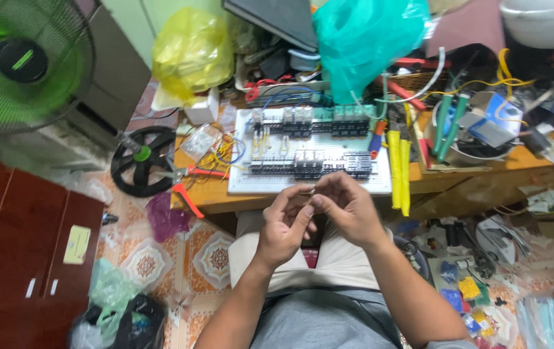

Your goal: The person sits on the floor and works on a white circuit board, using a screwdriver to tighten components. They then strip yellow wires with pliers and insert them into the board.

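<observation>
Head view: both hands, left hand [283, 226] and right hand [348, 207], pinch a tiny metal part [313, 190]; it could slip and drop into floor clutter [464, 291].

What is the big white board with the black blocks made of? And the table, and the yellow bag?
The white board looks like matte plastic, dotted with tiny holes. The table seems to be wood: brown, with grain and a worn edge. The yellow bag is probably thin plastic film, since it is shiny, crinkled and half see-through.
</observation>
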